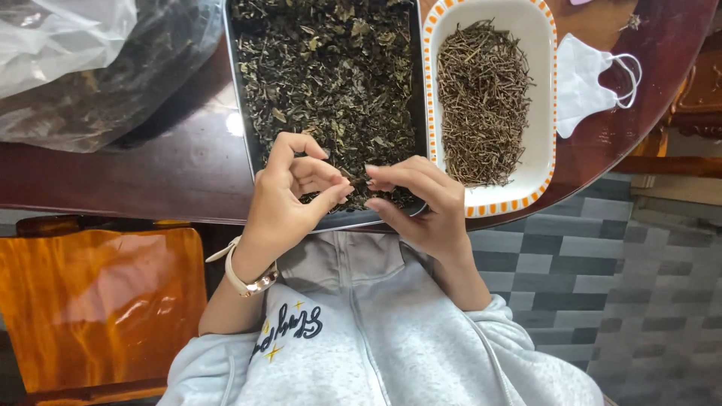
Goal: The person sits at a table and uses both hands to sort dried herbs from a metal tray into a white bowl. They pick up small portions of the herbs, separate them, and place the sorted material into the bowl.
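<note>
Both hands, left hand (pixel 289 197) and right hand (pixel 421 199), pinch a small twig (pixel 359 183) between closed fingertips over the still-full leaf tray (pixel 239 90); the white dish (pixel 543 90) just right already holds many stems.

We appear to be in a home: a polished dark wooden surface (pixel 135 180) with a rounded edge, a glossy orange wooden chair (pixel 98 301) beside it, grey chequered floor tiles (pixel 602 263), and a white face mask (pixel 583 83) left lying about.
</note>
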